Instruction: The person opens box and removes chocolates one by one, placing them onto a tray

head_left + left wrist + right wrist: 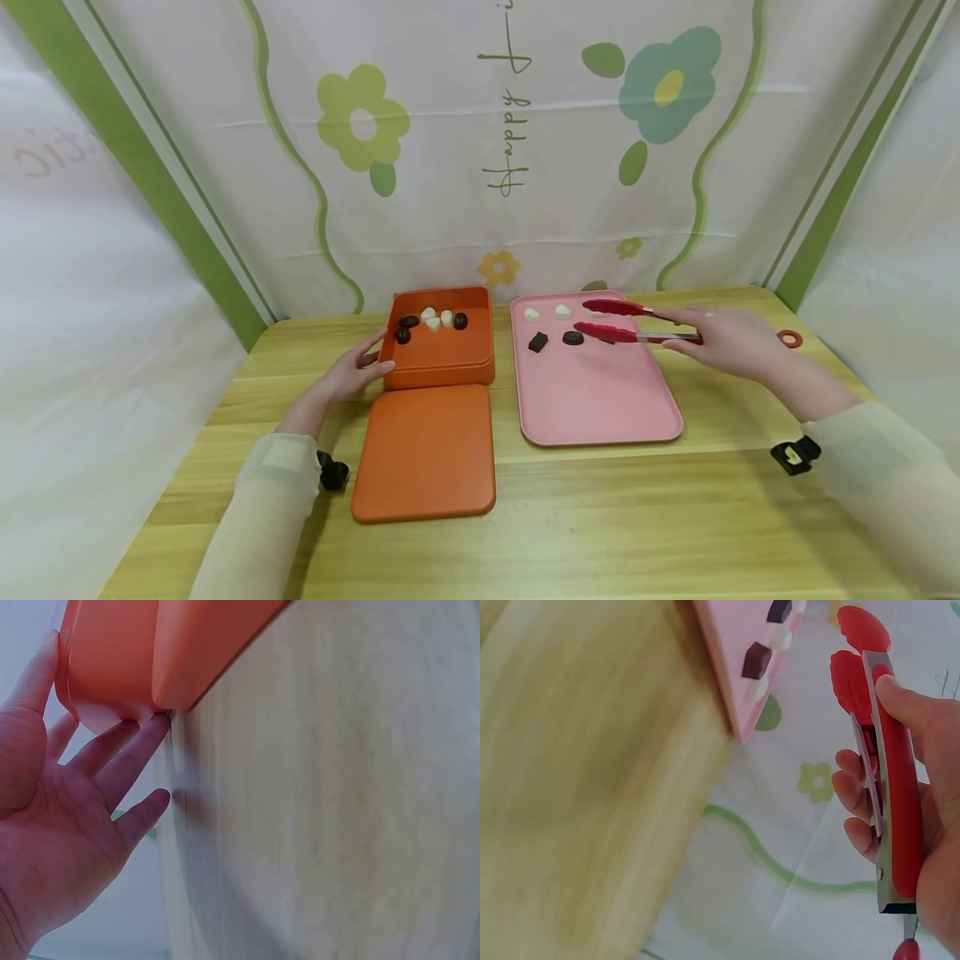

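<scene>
My left hand (351, 372) rests at the left side of an orange box (442, 378), thumb near its front corner. In the left wrist view the fingers (139, 754) extend along its wall. Inside lie several dark oval pieces (461, 321) and white pieces (429, 314). My right hand (731, 342) grips red-tipped tongs (671, 337), their tips spread apart with no piece between them. They hover over the right part of a pink tray (592, 400), partly hiding a white piece (597, 313) and a dark one. Other white pieces (562, 312) and dark pieces (537, 342) sit left of the tips.
An orange lid (425, 454) lies flat on the wooden table (600, 525), directly in front of the box. Behind the box and tray hangs a white curtain (435, 200) with printed flowers. The tongs' red ring (790, 338) shows past the right hand.
</scene>
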Demonstrator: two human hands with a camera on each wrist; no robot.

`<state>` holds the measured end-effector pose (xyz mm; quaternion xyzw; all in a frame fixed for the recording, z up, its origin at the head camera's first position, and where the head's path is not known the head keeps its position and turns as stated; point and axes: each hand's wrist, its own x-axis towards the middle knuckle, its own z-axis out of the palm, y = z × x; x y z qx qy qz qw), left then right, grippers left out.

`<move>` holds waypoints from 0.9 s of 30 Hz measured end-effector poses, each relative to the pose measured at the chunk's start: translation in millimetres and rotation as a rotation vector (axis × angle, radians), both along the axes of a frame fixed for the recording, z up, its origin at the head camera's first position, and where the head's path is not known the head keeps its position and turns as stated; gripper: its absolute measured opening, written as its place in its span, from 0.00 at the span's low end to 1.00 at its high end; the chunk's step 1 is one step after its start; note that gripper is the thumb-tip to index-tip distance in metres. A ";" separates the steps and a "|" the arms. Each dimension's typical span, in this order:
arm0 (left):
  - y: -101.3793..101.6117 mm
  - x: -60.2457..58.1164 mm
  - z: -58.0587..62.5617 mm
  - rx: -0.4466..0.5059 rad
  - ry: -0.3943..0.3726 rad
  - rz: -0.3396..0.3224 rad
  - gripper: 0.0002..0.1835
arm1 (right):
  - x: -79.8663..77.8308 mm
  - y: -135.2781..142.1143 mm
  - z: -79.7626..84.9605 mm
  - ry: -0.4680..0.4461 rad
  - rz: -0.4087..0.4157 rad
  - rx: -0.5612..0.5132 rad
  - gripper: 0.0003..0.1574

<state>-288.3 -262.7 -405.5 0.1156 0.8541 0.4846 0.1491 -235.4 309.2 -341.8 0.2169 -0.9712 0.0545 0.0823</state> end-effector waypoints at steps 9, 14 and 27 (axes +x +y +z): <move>0.8 -1.5 -0.6 -0.011 0.014 0.007 0.42 | -8.9 -33.9 14.0 0.035 0.072 0.010 0.35; 0.7 -1.6 -1.7 -0.012 0.030 0.020 0.42 | -16.0 -54.7 17.1 0.080 0.124 0.021 0.34; -1.0 -3.4 -2.7 -0.013 0.098 0.089 0.41 | -45.6 -117.3 15.9 0.018 0.184 -0.056 0.34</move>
